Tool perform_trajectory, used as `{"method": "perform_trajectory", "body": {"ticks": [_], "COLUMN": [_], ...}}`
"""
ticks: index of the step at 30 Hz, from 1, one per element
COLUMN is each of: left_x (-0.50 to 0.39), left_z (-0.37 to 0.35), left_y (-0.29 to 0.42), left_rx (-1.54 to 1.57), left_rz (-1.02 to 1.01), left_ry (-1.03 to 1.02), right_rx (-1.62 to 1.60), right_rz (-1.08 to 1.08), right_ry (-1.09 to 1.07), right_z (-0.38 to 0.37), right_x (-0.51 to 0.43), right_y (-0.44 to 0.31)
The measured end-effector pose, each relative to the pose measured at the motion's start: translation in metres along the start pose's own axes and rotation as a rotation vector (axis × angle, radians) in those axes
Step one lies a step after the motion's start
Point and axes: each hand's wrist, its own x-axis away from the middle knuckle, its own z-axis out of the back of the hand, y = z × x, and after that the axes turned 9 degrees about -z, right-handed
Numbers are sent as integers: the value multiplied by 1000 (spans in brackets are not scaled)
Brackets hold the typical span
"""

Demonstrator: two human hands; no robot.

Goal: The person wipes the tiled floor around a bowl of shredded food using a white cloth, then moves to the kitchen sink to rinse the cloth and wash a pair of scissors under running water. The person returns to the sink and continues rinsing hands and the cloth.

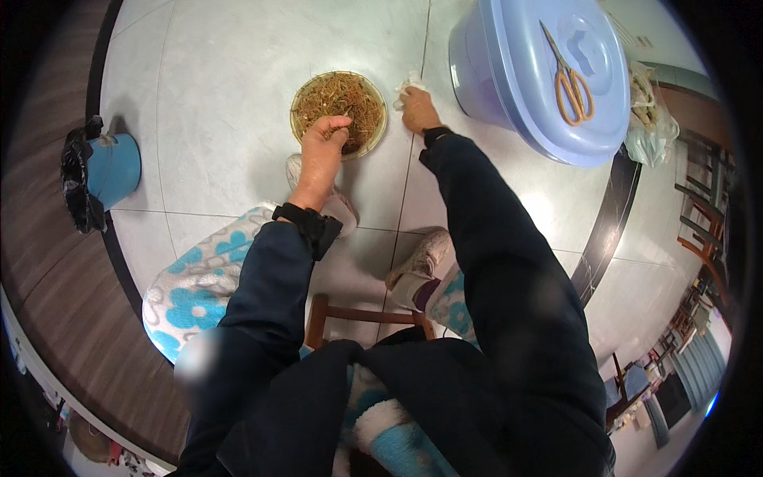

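A round basin [381,128] with a pale rim stands on the tiled floor, filled with thin brown stems or roots [340,95]. My left hand [322,140] is over its near side, thumb and fingers drawn together. Whether a thin stem sits between the fingertips is too small to tell. To the right of the basin, low near the floor, my right hand [418,110] grips a crumpled white tissue [411,82]. Part of the tissue is hidden under the fingers.
A large lidded blue plastic tub [483,77] stands at the right, with scissors [569,83] lying on its lid. Plastic bags [650,128] sit beyond it. At the left is a blue bin [116,167] with a black liner. My shoes [420,262] and a wooden stool [369,314] are below.
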Motion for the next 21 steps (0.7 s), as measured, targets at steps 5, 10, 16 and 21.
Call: {"method": "perform_trajectory", "body": {"ticks": [5,10,16,21], "left_x": [0,3,7,4], "left_z": [1,1,-4,-4], "left_y": [0,12,15,7], "left_rx": [58,50,88,87], "left_rz": [6,-66,1,-32], "left_ry": [10,-13,-19,-9], "right_rx": [-127,-178,-46,-424], "right_rz": [-13,-22,-591,-1413], "right_ry": [35,129,442,226], "right_z": [-15,-9,4,-36], "right_x": [101,135,210,255], "right_y": [-26,-13,114,216]}}
